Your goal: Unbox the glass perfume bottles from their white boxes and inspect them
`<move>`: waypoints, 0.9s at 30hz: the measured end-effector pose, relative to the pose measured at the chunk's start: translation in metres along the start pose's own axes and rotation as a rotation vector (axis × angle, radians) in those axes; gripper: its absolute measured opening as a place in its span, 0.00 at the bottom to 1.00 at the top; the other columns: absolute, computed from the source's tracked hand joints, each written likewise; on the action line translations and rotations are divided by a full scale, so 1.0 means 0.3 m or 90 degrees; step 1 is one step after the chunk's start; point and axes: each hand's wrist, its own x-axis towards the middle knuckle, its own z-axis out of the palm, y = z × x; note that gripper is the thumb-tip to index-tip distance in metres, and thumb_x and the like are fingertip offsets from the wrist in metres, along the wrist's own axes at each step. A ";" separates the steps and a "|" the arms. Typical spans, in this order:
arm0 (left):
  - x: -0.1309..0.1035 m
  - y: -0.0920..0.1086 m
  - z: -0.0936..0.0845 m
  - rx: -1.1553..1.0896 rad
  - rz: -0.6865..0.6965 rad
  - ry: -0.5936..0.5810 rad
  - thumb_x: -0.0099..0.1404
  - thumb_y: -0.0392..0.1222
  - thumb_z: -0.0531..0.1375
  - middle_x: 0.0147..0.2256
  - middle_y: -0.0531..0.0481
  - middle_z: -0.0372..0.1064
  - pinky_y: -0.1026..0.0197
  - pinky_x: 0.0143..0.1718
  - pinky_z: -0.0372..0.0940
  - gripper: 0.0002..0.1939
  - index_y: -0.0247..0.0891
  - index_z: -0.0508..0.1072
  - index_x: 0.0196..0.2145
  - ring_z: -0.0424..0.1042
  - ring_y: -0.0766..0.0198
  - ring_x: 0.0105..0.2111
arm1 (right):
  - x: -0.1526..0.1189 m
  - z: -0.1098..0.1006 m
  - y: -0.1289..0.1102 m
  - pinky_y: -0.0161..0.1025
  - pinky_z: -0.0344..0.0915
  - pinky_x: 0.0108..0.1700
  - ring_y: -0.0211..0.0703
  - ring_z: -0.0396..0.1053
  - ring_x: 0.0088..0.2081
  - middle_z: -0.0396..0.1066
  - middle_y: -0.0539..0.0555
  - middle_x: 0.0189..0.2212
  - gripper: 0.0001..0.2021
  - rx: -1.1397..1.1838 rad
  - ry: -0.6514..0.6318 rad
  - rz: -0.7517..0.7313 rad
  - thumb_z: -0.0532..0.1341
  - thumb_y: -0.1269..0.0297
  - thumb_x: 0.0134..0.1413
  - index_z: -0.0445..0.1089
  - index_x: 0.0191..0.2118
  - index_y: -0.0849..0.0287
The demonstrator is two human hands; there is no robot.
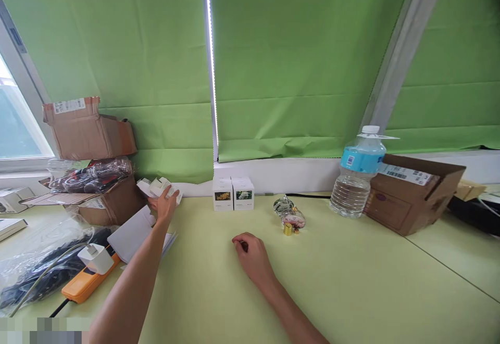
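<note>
At the left, my left hand (164, 206) is stretched out with its fingers closed round white cardboard packaging (158, 188), which looks like a small box with opened flaps. The fingers partly cover it. My right hand (253, 258) rests on the table at centre, its fingers curled in; nothing shows in them. Beyond it stand two white boxes side by side, one with a yellow flower picture (223, 198) and one with a white flower picture (244, 198). Right of them lie clear glass bottles (294, 220) and a gold cap (288, 229).
A large water bottle (351, 177) stands in front of an open cardboard box (406, 198) on the right. Stacked cartons (91, 133) rise at the left. Before them lie white papers (130, 234), an orange power strip (84, 284) with a white charger (96, 258), and plastic-wrapped cables (42, 271).
</note>
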 end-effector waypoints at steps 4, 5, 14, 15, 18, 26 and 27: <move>-0.007 0.007 -0.005 -0.041 -0.031 0.006 0.63 0.59 0.53 0.58 0.41 0.48 0.48 0.54 0.59 0.28 0.44 0.63 0.57 0.56 0.43 0.58 | 0.002 0.000 0.002 0.37 0.66 0.38 0.44 0.72 0.34 0.76 0.54 0.33 0.12 -0.001 -0.002 0.001 0.54 0.69 0.52 0.76 0.32 0.59; -0.014 0.010 -0.008 -0.046 -0.024 0.009 0.63 0.60 0.53 0.59 0.40 0.45 0.49 0.55 0.58 0.30 0.43 0.62 0.57 0.54 0.43 0.59 | 0.002 0.000 0.003 0.37 0.65 0.39 0.44 0.72 0.34 0.76 0.54 0.33 0.12 -0.003 -0.001 0.002 0.54 0.69 0.52 0.76 0.32 0.59; -0.068 0.021 -0.047 -0.049 0.075 0.018 0.63 0.52 0.55 0.59 0.35 0.47 0.50 0.57 0.55 0.23 0.37 0.64 0.52 0.53 0.43 0.59 | -0.001 -0.003 0.004 0.38 0.65 0.39 0.45 0.72 0.34 0.76 0.55 0.33 0.12 -0.006 -0.007 -0.005 0.54 0.69 0.52 0.76 0.32 0.59; -0.069 0.019 -0.052 -0.044 0.087 0.023 0.63 0.50 0.56 0.58 0.35 0.48 0.51 0.57 0.54 0.23 0.36 0.63 0.52 0.54 0.45 0.59 | -0.001 -0.004 0.003 0.38 0.65 0.39 0.45 0.72 0.34 0.76 0.55 0.33 0.12 -0.007 -0.007 -0.007 0.54 0.70 0.52 0.76 0.32 0.59; -0.060 0.019 -0.069 -0.026 0.107 0.043 0.64 0.45 0.55 0.57 0.33 0.51 0.54 0.57 0.56 0.26 0.33 0.54 0.57 0.56 0.50 0.59 | -0.001 -0.005 0.003 0.38 0.65 0.38 0.45 0.72 0.35 0.76 0.55 0.32 0.12 -0.006 -0.007 -0.010 0.54 0.70 0.52 0.75 0.32 0.59; 0.029 0.051 -0.129 0.065 0.103 0.042 0.62 0.44 0.57 0.55 0.32 0.55 0.49 0.47 0.64 0.37 0.34 0.43 0.63 0.65 0.44 0.52 | 0.000 -0.005 0.002 0.37 0.64 0.38 0.45 0.72 0.35 0.76 0.54 0.33 0.12 -0.003 -0.009 0.000 0.53 0.69 0.52 0.75 0.32 0.59; 0.037 0.051 -0.133 0.075 0.107 0.031 0.62 0.45 0.57 0.53 0.33 0.57 0.49 0.45 0.65 0.35 0.36 0.46 0.62 0.67 0.44 0.50 | 0.000 -0.004 0.002 0.37 0.64 0.38 0.45 0.72 0.35 0.76 0.54 0.33 0.12 -0.002 -0.009 0.000 0.53 0.69 0.52 0.75 0.32 0.58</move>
